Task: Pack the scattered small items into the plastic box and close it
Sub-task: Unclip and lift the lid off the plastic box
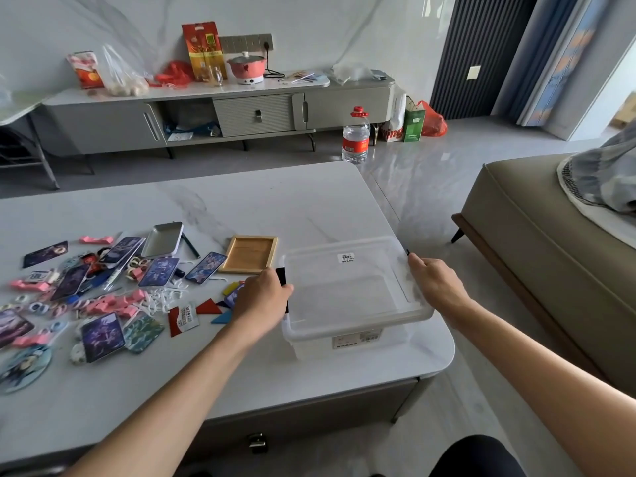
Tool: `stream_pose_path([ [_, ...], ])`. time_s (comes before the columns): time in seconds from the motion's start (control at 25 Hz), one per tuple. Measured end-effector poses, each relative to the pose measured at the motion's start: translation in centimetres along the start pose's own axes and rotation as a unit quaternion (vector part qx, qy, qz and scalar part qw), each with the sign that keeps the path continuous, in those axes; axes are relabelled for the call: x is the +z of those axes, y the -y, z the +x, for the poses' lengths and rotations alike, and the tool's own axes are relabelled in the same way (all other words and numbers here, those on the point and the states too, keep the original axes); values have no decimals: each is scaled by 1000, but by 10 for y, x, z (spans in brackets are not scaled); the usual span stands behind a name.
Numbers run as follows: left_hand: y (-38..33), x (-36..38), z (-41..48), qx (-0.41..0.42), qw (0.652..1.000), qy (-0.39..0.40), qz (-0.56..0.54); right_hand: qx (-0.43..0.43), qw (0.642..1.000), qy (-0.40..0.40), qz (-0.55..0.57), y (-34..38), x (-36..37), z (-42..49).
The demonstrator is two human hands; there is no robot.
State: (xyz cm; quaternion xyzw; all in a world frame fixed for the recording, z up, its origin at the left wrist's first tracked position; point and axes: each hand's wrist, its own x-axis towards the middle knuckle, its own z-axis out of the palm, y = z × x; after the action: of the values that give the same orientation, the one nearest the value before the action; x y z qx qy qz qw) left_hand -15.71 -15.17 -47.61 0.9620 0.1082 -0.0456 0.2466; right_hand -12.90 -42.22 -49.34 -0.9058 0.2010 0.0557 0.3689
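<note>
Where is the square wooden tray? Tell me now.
In the head view, the square wooden tray lies flat on the white marble table, just left of the clear plastic box, beyond the left hand, right of the silver metal tin.

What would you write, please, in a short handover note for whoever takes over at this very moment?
Left hand: grip on the box at its left end, by the black latch.
Right hand: grip on the right end.
The box sits at the right near corner of the table, lid on, and looks empty.
Small items: scattered on the table left of the box, with a wooden tray and a metal tin.
Done: nothing packed.
Left: remove the lid, load everything, close it.
</note>
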Motion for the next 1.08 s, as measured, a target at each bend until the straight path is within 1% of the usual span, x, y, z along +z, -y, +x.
stream_pose_path([
  [0.04,1,-1,0,-1,1000,7,-19,-12,1000,-2,-8,2,0,-3],
  [0.08,2,-2,-1,-3,999,16,-43,-43,997,-33,-51,5,2,-7],
  [0.12,2,-2,-2,-4,997,24,-67,-100,985,-87,-108,6,4,-11],
  [0.16,3,-2,-2,-4,996,31,-86,-171,964,-133,-157,6,7,-16],
  [0.2,5,-3,-1,-2,994,37,-101,-235,942,-151,-187,6,12,-21],
  [0.24,8,-3,-1,3,991,47,-122,-267,933,-143,-195,3,17,-25],
  [0.32,14,-3,0,6,973,68,-220,-250,947,-99,-174,-1,21,-24],
  [0.36,19,-4,-1,-8,951,87,-297,-232,956,-82,-160,-2,23,-23],
  [0.4,23,-5,-3,-32,918,111,-380,-218,961,-75,-150,-2,24,-21],
  [0.44,27,-5,-5,-60,885,130,-443,-208,965,-73,-140,-2,24,-20],
  [0.48,31,-2,-8,-83,865,137,-476,-202,969,-70,-127,-2,25,-20],
  [0.52,34,0,-10,-95,875,120,-459,-197,972,-69,-112,-1,25,-22],
  [0.56,35,1,-9,-92,910,82,-395,-192,974,-68,-97,-1,24,-23],
  [0.6,35,1,-8,-69,949,26,-305,-182,978,-65,-80,-1,24,-23],
  [0.64,32,0,-7,-32,973,-23,-227,-167,983,-58,-58,0,24,-22],
  [0.68,27,-2,-7,5,983,-40,-177,-146,987,-47,-37,1,21,-21],
  [0.72,21,-2,-7,31,987,-28,-152,-125,991,-39,-23,3,18,-21],
  [0.8,11,2,-10,43,992,4,-116,-95,994,-45,-37,9,10,-22],
  [0.92,6,6,-9,28,996,-39,-71,-99,983,-83,-129,16,2,-26],
  [0.96,5,5,-9,22,997,-46,-59,-95,981,-91,-143,18,-2,-26],
  [1.08,4,2,-6,14,999,-36,-31,-89,980,-98,-151,27,-8,-26],
])
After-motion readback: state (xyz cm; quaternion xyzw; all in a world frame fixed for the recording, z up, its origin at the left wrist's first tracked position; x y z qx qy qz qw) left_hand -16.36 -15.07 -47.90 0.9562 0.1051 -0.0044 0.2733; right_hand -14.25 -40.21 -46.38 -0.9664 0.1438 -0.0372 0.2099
